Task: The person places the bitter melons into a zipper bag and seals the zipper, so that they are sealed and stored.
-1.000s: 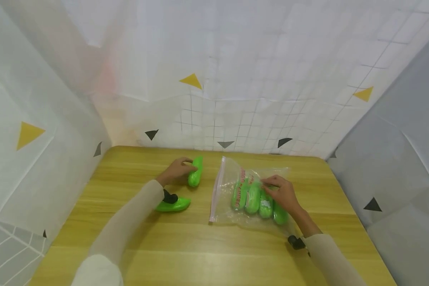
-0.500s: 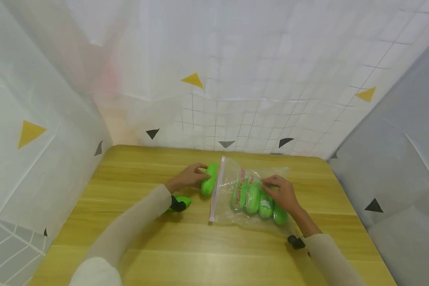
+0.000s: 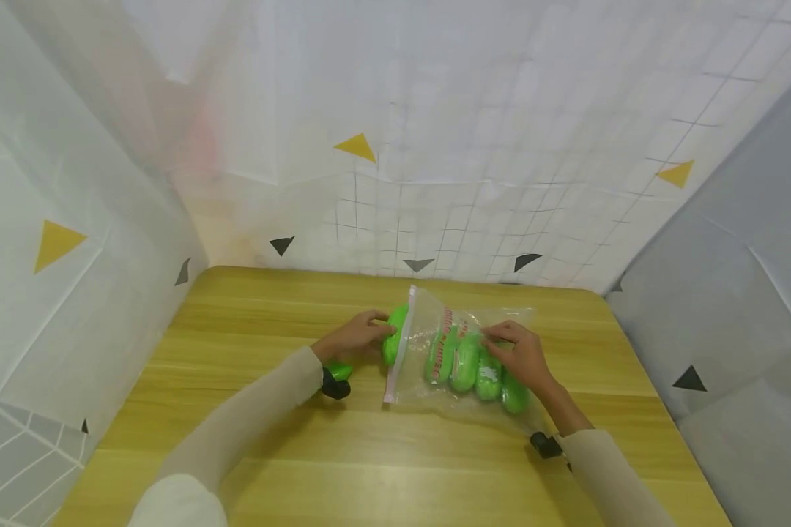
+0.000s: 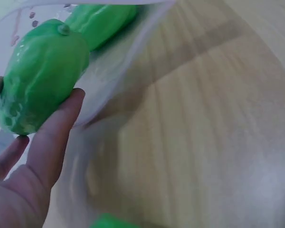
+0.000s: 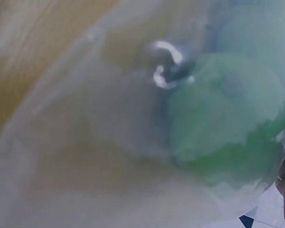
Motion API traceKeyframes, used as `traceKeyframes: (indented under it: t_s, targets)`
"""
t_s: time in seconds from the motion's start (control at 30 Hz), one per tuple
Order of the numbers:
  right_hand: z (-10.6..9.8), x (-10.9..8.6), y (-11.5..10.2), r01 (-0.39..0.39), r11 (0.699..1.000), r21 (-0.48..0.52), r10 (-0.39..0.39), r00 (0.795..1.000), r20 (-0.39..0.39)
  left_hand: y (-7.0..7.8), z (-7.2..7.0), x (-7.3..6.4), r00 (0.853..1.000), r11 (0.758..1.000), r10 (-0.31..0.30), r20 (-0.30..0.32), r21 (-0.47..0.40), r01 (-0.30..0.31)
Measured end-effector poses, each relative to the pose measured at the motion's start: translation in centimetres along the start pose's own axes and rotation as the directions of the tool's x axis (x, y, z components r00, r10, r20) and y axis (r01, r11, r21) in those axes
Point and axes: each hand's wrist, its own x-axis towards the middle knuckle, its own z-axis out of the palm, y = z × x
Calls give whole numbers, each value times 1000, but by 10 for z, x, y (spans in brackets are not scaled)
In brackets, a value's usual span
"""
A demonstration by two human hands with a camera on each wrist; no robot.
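Note:
My left hand (image 3: 359, 333) grips a glossy green toy cucumber (image 4: 45, 76), ridged with a small stem nub, between thumb and fingers. In the head view its far side sits at the mouth of a clear zip bag (image 3: 414, 366) and overlaps the pale zip strip. Several similar cucumbers (image 3: 464, 366) lie side by side inside the bag. My right hand (image 3: 519, 355) pinches the bag's top film above them. In the right wrist view, blurred film covers a green cucumber (image 5: 223, 123). Another loose cucumber (image 3: 339, 370) lies under my left wrist, mostly hidden by it.
The wooden table (image 3: 395, 468) carries everything, its back edge against a white sheeted wall (image 3: 435, 219) with yellow and dark triangles. Grey sheeted sides stand at left and right. Black wrist cameras (image 3: 546, 445) hang close to the tabletop.
My left hand has carried the cucumber to the right, from the tabletop to the bag's mouth. The zip strip has shifted slightly. My right hand keeps its hold on the bag.

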Motion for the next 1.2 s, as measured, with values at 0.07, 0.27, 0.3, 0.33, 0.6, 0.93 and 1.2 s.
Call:
traceKeyframes:
  t_s: [0.07,0.27,0.3,0.33,0.6,0.93,1.2]
  targets:
    - [-1,0,0,-10,1000,3,10,1000,4,-3,2,0,1000,1000,-10,6,-23,10]
    - [-1,-1,1,-20,1000,5,20,1000,15,-8,9,4,1000,1000,0,2,8,0]
    - [-1,-1,2,-16,1000,3,16,1000,15,-9,10,5,1000,1000,3,0,18,-3]
    - [-1,-2,2,-14,1000,3,14,1000,16,-9,11,6,1000,1000,4,-3,24,-4]
    - [-1,-2,3,-25,1000,0,25,1000,13,-6,24,11,1000,998,31,3,60,-31]
    - [-1,-2,3,-1,1000,11,1,1000,16,-10,33,22,999,995,33,-7,91,-32]
    - [0,0,0,-8,1000,18,8,1000,21,-8,36,24,997,981,75,-10,182,-72]
